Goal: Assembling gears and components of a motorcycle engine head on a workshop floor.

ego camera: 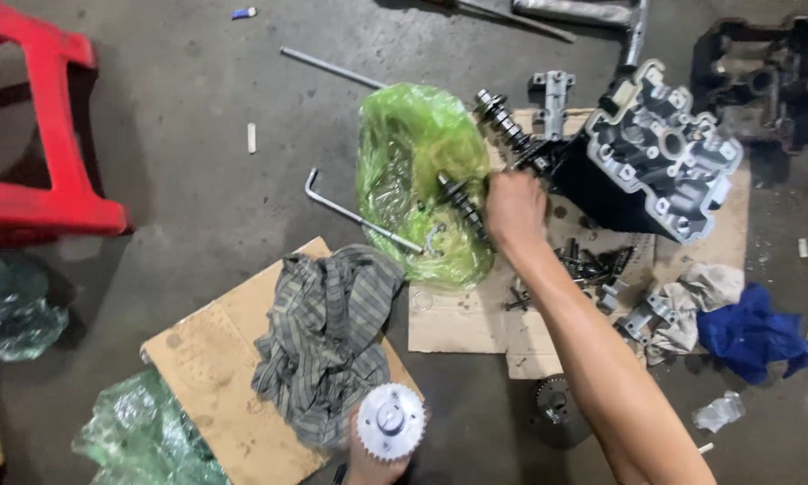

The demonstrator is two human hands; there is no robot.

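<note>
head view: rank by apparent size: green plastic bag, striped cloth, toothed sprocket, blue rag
1-2. Green plastic bag and striped cloth: look about alike, not ranked.
3. Blue rag.
4. Toothed sprocket, held in the left hand close to the camera, so it likely looks bigger than it is.

green plastic bag (417,171) – red stool (49,135) – blue rag (752,334), grey striped cloth (328,337).

Dim, flat overhead light; soft shadows, slight motion blur, wide-angle distortion.
</note>
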